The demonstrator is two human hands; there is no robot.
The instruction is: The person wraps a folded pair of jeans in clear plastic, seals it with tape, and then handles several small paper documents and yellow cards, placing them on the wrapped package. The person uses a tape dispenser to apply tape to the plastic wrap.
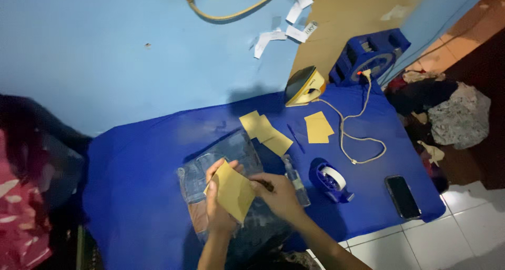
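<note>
- Left hand grips a tan paper piece by its left edge, fingers curled round it.
- Right hand pinches a dark pen, tip at the paper's right edge.
- Paper sits tilted over folded jeans in clear plastic, on the blue cloth.
- More tan pieces just beyond the jeans; another near the iron.
- Small bottle and tape dispenser right of the hands; phone further right.
</note>
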